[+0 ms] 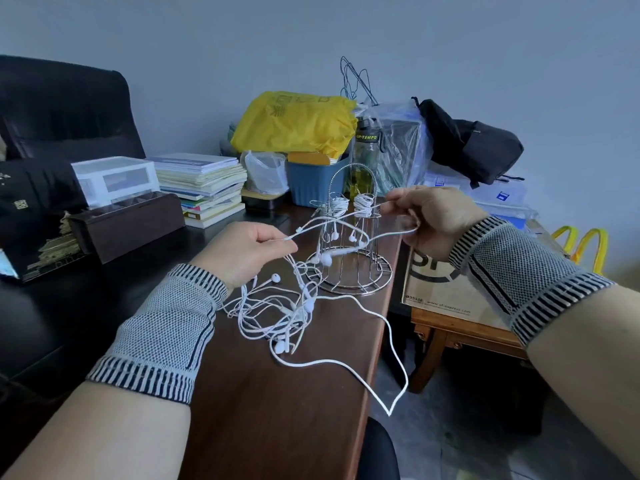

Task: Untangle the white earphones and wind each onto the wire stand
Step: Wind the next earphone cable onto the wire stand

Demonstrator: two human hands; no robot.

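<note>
left hand (pixel 249 251): pinching a cord just above the tangle of white earphones (pixel 280 313)
right hand (pixel 436 216): fingers curled round the same cord, pulled tight between my hands
tangle: on the brown table (pixel 277 410), right in front of the wire stand (pixel 349 237)
stand: two wound earphone bundles (pixel 353 204) sitting on it already
loose loop (pixel 391 358): dangling off the table edge

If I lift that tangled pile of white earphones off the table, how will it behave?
The tangled earphones look floppy: one cord droops in a loop past the table edge. Probably light. The interlocked loops would likely lift together as one clump.
</note>
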